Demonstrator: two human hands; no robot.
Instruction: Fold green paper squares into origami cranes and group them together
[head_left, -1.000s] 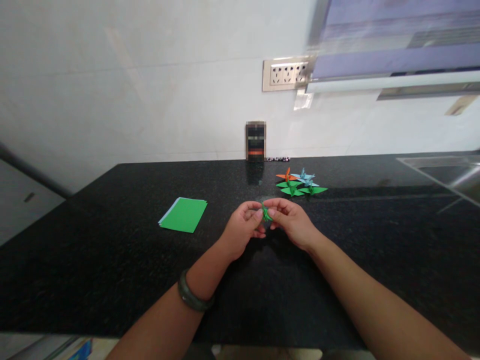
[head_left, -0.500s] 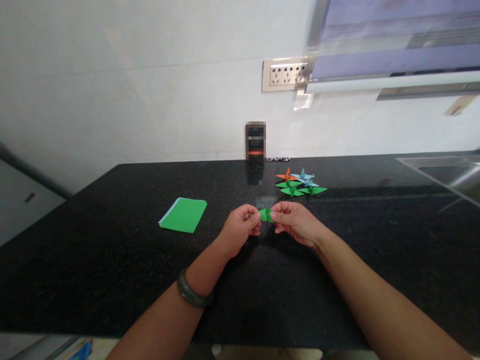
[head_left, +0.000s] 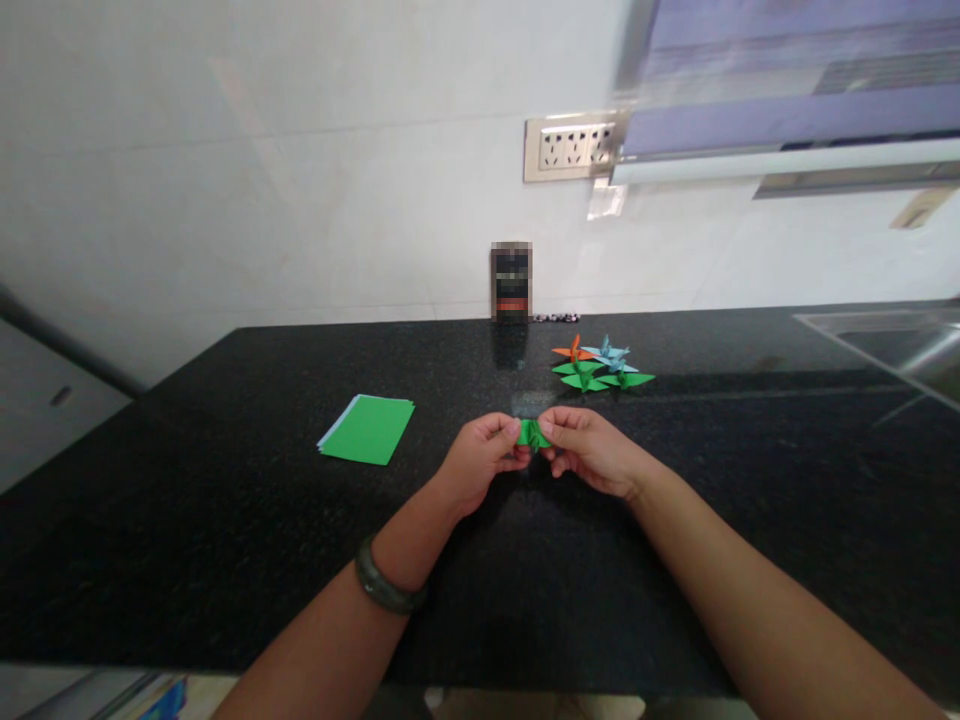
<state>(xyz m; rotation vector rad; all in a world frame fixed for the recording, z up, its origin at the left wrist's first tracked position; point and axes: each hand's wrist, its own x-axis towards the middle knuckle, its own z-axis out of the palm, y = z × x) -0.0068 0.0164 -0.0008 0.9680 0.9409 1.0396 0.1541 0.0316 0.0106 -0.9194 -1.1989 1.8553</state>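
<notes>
A small folded green paper piece (head_left: 533,434) is pinched between both hands just above the black counter (head_left: 187,520). My left hand (head_left: 484,464) grips its left end with closed fingers; a dark bangle sits on that wrist. My right hand (head_left: 591,452) grips the right end, fingers curled. The paper's shape is mostly hidden by my fingertips.
A stack of green paper sheets (head_left: 367,429) lies to the left. Several finished paper cranes (head_left: 600,366), green, orange and blue, sit behind my hands. A dark device (head_left: 511,282) stands against the wall. A wall socket (head_left: 571,149) is above; a sink (head_left: 892,345) is at right.
The green paper turned from upright to lying sideways between my fingers, and my hands drew a little apart and lowered slightly.
</notes>
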